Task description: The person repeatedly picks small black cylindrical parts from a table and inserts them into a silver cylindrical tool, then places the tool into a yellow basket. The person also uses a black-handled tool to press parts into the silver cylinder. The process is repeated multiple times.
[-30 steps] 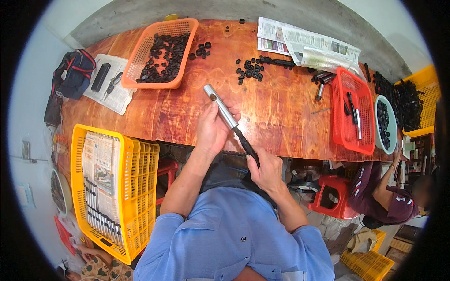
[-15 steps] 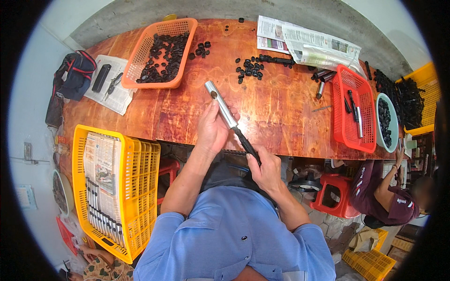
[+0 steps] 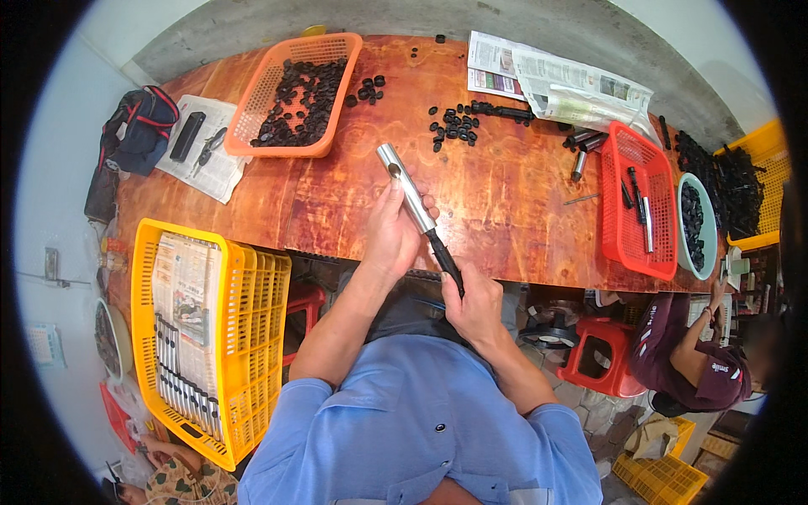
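My left hand (image 3: 392, 237) is closed around a silver metal tube (image 3: 410, 192), held at a slant above the table's front edge. Near its far end the tube has an oval opening, and my left thumb lies just below it. A black rod (image 3: 443, 255) joins the tube's near end, in line with it. My right hand (image 3: 475, 303) grips the rod's near end, which the fingers partly hide. How far the rod reaches into the tube cannot be seen.
On the wooden table (image 3: 337, 210) stand an orange basket (image 3: 236, 126) of black rings, loose black rings (image 3: 454, 126), newspapers (image 3: 581, 84), a red basket (image 3: 614, 244) and a pale bowl (image 3: 709, 210). A yellow crate (image 3: 220, 337) stands left; a person (image 3: 690, 353) sits right.
The whole view has shifted slightly, with the table's things a little further right in the picture. Both hands keep the same hold on the tube and rod.
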`<state>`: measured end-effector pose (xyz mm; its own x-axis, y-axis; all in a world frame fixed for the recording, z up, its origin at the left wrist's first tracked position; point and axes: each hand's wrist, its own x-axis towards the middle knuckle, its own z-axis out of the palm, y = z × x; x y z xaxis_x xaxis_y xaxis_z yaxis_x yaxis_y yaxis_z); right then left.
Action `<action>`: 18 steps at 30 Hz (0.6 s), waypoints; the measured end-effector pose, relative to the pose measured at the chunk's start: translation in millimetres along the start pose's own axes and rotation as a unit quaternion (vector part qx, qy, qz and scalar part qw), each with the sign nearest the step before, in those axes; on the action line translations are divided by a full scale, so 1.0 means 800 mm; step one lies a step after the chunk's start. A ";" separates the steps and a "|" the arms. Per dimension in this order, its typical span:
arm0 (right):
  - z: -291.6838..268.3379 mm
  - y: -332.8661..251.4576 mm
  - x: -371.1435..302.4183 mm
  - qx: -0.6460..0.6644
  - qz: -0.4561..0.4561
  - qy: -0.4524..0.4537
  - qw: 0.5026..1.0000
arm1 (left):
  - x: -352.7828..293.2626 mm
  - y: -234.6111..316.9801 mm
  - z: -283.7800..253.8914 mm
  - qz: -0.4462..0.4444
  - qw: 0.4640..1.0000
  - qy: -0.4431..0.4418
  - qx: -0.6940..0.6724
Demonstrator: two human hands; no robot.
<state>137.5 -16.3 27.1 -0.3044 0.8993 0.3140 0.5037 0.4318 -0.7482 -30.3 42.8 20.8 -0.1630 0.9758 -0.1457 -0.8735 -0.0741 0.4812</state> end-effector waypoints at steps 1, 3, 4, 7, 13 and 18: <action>0.000 0.001 0.000 0.000 0.002 -0.003 1.000 | 0.000 0.000 -0.001 0.002 1.000 0.002 0.003; 0.001 0.002 -0.001 0.000 0.006 -0.008 1.000 | 0.001 -0.001 -0.003 0.005 1.000 0.005 0.011; 0.002 0.003 -0.001 0.005 0.011 -0.008 1.000 | 0.001 -0.002 -0.005 0.005 1.000 0.002 0.011; 0.004 0.004 0.000 0.014 0.021 -0.008 1.000 | 0.002 -0.002 -0.008 -0.002 1.000 0.003 0.022; 0.008 0.012 -0.001 0.004 0.028 0.010 1.000 | -0.023 -0.015 -0.003 -0.057 0.996 -0.010 0.071; 0.010 0.015 -0.002 -0.014 0.036 0.019 0.999 | -0.044 -0.029 0.000 -0.078 0.985 -0.043 0.145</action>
<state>137.5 -13.0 12.5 -0.2370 0.9297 0.2820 0.5455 0.3675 -0.7532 -4.0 10.0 15.1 0.0139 0.9854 -0.1696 -0.7147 0.1284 0.6875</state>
